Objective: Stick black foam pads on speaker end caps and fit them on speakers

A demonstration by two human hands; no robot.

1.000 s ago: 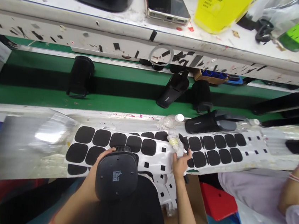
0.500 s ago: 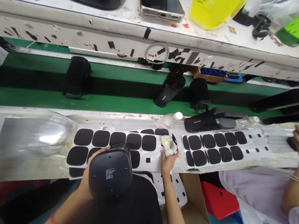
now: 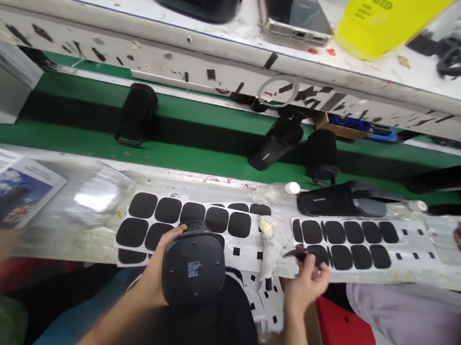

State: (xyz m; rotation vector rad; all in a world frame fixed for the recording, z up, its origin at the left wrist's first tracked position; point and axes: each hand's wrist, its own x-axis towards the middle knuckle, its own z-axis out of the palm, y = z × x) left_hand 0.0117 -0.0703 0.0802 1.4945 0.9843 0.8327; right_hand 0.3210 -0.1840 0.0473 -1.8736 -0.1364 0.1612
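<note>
From my remote seat I saw the left hand (image 3: 155, 260) wrapped firmly around a black speaker (image 3: 194, 265), its labelled underside facing up. The right hand (image 3: 306, 285) held a thin black adhesive pad (image 3: 298, 251) in a narrow pinch, just over the left edge of a white backing sheet (image 3: 415, 249) lying on the bench. I judged the step in hand to be lifting that pad free; the next move called for clearing its edge from the sheet without folding it.

The fingers of the right hand (image 3: 306, 290) hide most of the black pad (image 3: 297, 252).
</note>
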